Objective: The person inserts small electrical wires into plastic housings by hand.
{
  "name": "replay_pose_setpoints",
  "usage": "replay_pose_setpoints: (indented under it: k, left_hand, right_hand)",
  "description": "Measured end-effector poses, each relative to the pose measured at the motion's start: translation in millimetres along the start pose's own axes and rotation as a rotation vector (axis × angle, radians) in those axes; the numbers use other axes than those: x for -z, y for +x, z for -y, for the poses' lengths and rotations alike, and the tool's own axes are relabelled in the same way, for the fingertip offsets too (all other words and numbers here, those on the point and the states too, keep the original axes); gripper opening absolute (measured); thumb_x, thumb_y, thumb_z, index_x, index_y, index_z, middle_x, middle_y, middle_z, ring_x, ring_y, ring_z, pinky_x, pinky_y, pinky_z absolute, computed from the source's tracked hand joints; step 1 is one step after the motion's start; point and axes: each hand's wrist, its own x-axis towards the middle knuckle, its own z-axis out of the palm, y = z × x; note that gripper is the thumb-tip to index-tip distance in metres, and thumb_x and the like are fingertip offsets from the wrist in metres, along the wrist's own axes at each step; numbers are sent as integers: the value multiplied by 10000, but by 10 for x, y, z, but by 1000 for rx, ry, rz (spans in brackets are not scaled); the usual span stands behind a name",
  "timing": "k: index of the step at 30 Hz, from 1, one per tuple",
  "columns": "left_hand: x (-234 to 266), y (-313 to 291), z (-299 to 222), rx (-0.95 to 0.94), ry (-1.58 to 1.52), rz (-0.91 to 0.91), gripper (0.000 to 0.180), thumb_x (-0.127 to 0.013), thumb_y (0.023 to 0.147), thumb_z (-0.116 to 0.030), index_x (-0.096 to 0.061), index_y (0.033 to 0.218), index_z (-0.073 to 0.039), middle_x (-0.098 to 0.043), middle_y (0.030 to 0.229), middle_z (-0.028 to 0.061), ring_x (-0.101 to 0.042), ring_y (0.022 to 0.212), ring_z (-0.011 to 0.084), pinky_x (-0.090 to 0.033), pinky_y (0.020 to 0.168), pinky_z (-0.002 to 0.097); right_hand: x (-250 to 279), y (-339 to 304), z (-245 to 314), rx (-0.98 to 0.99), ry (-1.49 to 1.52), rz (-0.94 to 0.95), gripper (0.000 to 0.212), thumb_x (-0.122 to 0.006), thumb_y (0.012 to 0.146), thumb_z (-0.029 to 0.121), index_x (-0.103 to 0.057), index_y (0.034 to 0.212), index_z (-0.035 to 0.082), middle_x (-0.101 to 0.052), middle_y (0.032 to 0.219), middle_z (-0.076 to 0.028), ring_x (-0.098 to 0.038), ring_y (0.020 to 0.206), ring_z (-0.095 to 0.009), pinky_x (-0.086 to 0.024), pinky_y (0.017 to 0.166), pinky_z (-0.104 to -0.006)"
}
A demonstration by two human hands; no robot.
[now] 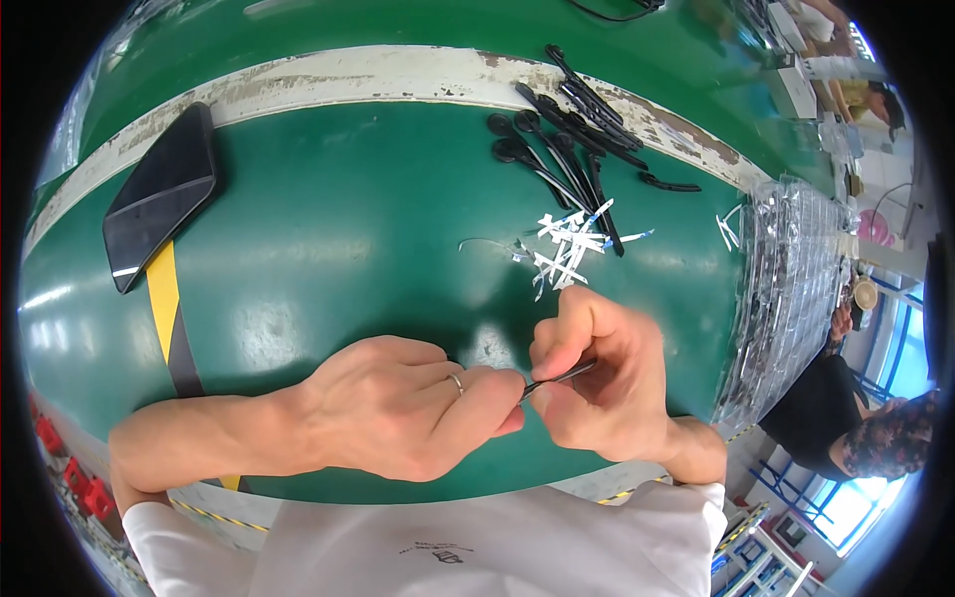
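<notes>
In front of my chest, both hands meet over a slim black strip-like part [571, 373]. My left hand [413, 403], with a ring on one finger, is closed and pinches the part's left end. My right hand [612, 383] is closed too, with thumb and fingertips at the part's middle and its other end lying against the palm. Most of the left end is hidden by my fingers. Just beyond my right hand lies a loose heap of white paper-like strips [569, 249]. Behind it are several black curved parts [587, 119], some with round, spoon-like ends.
A dark, phone-like slab [164, 194] lies at the far left of the green table [328, 239], by yellow-and-black tape [164, 298]. Clear plastic trays [786, 289] are stacked on the right. A worn white ledge [378, 75] runs along the back. People are at the far right.
</notes>
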Motion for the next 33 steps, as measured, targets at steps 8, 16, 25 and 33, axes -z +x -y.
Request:
replay_pose_setpoints:
  k: [8,16,25,33]
  left_hand:
    - [2,21,13,-8,8,-9,178,-742,848,-109,-615,858,15,-538,600,20,-442,417,153,-380,399,279]
    - [36,25,44,227,-191,-11,97,-679,866,-81,-608,915,-35,-565,599,14,-495,417,175,-391,397,308]
    - [125,134,24,385,-538,-124,31,-622,839,3,-628,815,-15,-594,603,39,-476,414,133,-365,399,275]
    - [123,130,66,364,-532,-114,91,-643,799,37,-637,845,-42,-541,561,42,-427,419,132,-354,409,287]
  right_hand:
    - [-24,0,-3,31,-28,8,237,-571,680,-137,-459,797,36,-482,675,-7,-379,602,-70,-272,524,-247]
    - [117,27,-51,91,149,129,115,-665,895,-89,-615,989,-47,-689,873,-104,-696,717,-141,-583,677,-280]
    - [52,24,-131,627,-533,18,141,-688,843,-120,-635,972,-98,-732,838,-179,-748,698,-209,-605,599,-276]
    - [-28,38,-271,692,-530,-128,164,-768,766,-86,-687,898,-32,-737,776,-97,-715,618,-176,-536,497,-249]
